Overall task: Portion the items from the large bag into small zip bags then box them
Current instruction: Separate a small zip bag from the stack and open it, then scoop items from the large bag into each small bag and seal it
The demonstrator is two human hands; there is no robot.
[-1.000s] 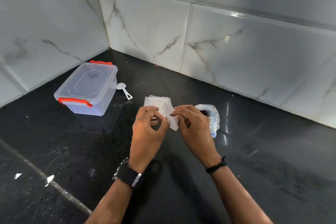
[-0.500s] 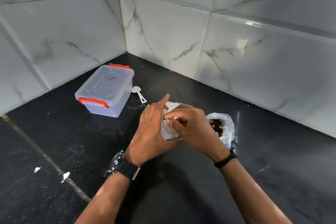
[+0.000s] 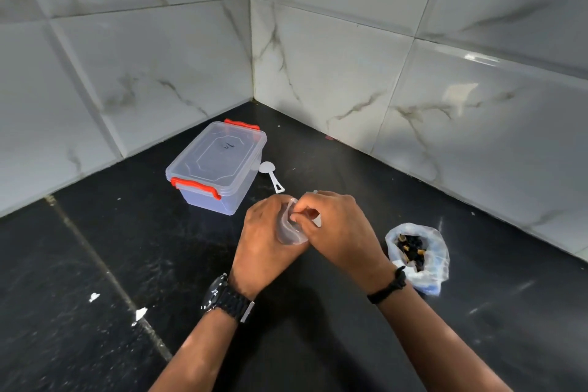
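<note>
Thin clear plastic, the small zip bag (image 3: 290, 226) is judged light, limp and slippery, best taken at its mouth edges. It is held between both hands above the black counter (image 3: 95, 248): pinched by the left hand (image 3: 265, 239) and by the right hand (image 3: 342, 229). Beside the right wrist, the large open bag of dark pieces (image 3: 416, 253) is standing. Farther, the closed transparent box with orange clips (image 3: 219, 165) is seen.
</note>
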